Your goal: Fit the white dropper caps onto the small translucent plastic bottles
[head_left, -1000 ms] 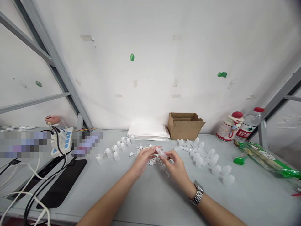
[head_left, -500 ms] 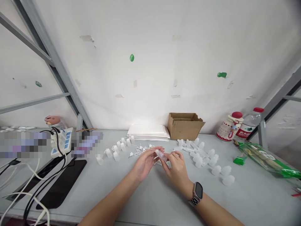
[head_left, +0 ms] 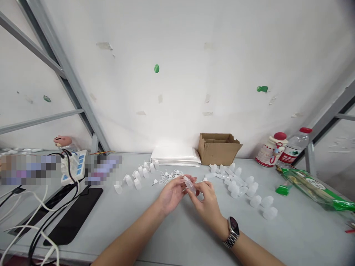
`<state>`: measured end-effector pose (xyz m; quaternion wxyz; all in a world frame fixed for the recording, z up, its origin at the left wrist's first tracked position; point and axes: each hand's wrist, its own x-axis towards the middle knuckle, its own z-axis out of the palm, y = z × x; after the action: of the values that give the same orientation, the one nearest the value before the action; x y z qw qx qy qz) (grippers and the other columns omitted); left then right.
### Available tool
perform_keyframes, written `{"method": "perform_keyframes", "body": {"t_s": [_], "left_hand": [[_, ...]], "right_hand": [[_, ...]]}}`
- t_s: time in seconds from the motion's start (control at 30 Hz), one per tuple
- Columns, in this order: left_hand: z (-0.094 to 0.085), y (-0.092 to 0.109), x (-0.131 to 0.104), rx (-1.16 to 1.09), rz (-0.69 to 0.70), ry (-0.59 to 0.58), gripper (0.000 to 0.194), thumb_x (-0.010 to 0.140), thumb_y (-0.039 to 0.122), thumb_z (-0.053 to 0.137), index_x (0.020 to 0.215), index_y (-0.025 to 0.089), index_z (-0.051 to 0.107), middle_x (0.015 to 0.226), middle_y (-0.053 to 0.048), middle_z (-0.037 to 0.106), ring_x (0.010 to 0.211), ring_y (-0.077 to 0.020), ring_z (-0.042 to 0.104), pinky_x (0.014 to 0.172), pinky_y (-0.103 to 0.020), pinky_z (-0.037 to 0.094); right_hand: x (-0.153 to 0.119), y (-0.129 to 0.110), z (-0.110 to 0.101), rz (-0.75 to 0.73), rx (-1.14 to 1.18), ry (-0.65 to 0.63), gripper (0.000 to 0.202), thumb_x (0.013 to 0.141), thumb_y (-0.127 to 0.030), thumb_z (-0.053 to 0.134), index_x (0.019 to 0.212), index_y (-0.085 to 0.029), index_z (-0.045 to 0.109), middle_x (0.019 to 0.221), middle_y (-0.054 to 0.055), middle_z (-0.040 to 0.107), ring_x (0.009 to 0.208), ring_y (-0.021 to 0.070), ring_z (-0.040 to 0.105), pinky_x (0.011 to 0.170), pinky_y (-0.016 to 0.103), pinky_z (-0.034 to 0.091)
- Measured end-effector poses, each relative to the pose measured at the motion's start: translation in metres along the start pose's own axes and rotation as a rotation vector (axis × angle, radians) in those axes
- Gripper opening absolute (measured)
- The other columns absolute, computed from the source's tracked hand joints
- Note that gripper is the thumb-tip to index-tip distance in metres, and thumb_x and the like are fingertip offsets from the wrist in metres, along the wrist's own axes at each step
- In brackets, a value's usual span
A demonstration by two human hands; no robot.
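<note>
A small translucent plastic bottle (head_left: 189, 184) is held between my two hands, tilted, near the middle of the table. My left hand (head_left: 173, 194) has its fingers around the bottle's upper left side. The fingers and thumb of my right hand (head_left: 204, 195) pinch its right side; a watch is on that wrist. Behind my left hand lie small white parts with thin cords (head_left: 168, 177). White capped pieces (head_left: 138, 183) stand in a loose group to the left. Translucent bottle-like pieces (head_left: 234, 189) lie scattered on the right.
Beyond my hands are a stack of white sheets (head_left: 175, 156) and an open cardboard box (head_left: 219, 152). A power strip (head_left: 73, 168), cables and a black phone-like slab (head_left: 74, 216) lie left. Drink bottles (head_left: 271, 149) and a green package (head_left: 313, 186) are right.
My right hand has shifted its fingers on the bottle, with the index finger now more curled. The bottle has turned slightly between my hands.
</note>
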<state>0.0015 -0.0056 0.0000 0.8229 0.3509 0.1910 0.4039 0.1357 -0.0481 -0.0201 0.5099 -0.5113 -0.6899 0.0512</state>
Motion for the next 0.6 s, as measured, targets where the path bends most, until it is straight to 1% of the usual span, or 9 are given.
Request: {"method": "perform_keyframes", "body": {"t_s": [0.07,0.13,0.2,0.27,0.33,0.4,0.5,0.6], "left_hand": [[0.0,0.001,0.0,-0.011,-0.009,-0.004,0.02,0.071,0.022,0.051,0.087,0.015,0.061,0.101,-0.01,0.063,0.103,-0.0235,0.052,0.087,-0.033,0.034],[0.0,0.001,0.0,-0.026,-0.019,0.006,0.021,0.071,0.023,0.05,0.087,0.014,0.061,0.098,-0.01,0.064,0.098,-0.0228,0.054,0.081,-0.032,0.036],[0.001,0.001,0.001,-0.034,-0.032,0.023,0.021,0.072,0.024,0.049,0.087,0.014,0.06,0.096,-0.01,0.064,0.089,-0.0214,0.056,0.071,-0.03,0.038],[0.001,0.001,0.002,-0.039,-0.045,0.025,0.021,0.073,0.025,0.048,0.086,0.014,0.06,0.097,-0.01,0.064,0.078,-0.0192,0.057,0.061,-0.028,0.038],[0.001,0.001,0.003,-0.052,-0.06,0.017,0.021,0.073,0.026,0.048,0.086,0.015,0.059,0.097,-0.01,0.063,0.067,-0.0165,0.055,0.056,-0.028,0.037],[0.002,0.001,0.002,-0.053,-0.059,0.005,0.02,0.073,0.027,0.049,0.087,0.016,0.059,0.097,-0.009,0.063,0.062,-0.0149,0.053,0.054,-0.027,0.036],[0.004,0.003,0.0,-0.007,-0.029,-0.009,0.023,0.075,0.03,0.051,0.09,0.016,0.059,0.099,-0.009,0.062,0.066,-0.0153,0.054,0.055,-0.027,0.038],[0.006,0.003,-0.002,0.042,0.002,-0.009,0.025,0.08,0.037,0.05,0.091,0.016,0.059,0.101,-0.01,0.061,0.07,-0.0158,0.054,0.055,-0.026,0.038]], "right_hand": [[0.0,-0.003,0.0,0.128,0.116,-0.03,0.011,0.079,-0.032,0.056,0.077,-0.022,0.057,0.067,0.003,0.058,0.068,0.0192,0.051,0.069,0.035,0.04],[0.001,-0.008,-0.001,0.288,0.289,-0.077,0.016,0.077,-0.037,0.058,0.076,-0.022,0.056,0.072,0.004,0.061,0.07,0.0193,0.053,0.067,0.033,0.042],[0.004,-0.013,-0.002,0.425,0.483,-0.13,0.021,0.076,-0.04,0.06,0.072,-0.021,0.054,0.068,0.003,0.062,0.065,0.0176,0.055,0.063,0.031,0.043],[0.008,-0.018,-0.004,0.506,0.637,-0.176,0.024,0.074,-0.042,0.062,0.068,-0.02,0.053,0.059,0.0,0.06,0.057,0.0152,0.054,0.057,0.028,0.042],[0.012,-0.02,-0.006,0.55,0.744,-0.211,0.027,0.071,-0.044,0.064,0.066,-0.02,0.053,0.054,-0.001,0.059,0.052,0.0138,0.052,0.052,0.026,0.039],[0.015,-0.02,-0.008,0.571,0.818,-0.229,0.028,0.069,-0.045,0.066,0.065,-0.02,0.054,0.053,-0.001,0.059,0.05,0.0135,0.051,0.049,0.025,0.038],[0.017,-0.019,-0.008,0.58,0.861,-0.234,0.029,0.067,-0.045,0.067,0.064,-0.019,0.054,0.053,-0.001,0.06,0.05,0.0136,0.052,0.048,0.025,0.038],[0.015,-0.017,-0.007,0.567,0.837,-0.232,0.028,0.067,-0.044,0.068,0.065,-0.019,0.054,0.053,-0.001,0.06,0.05,0.0135,0.052,0.049,0.025,0.038]]}}
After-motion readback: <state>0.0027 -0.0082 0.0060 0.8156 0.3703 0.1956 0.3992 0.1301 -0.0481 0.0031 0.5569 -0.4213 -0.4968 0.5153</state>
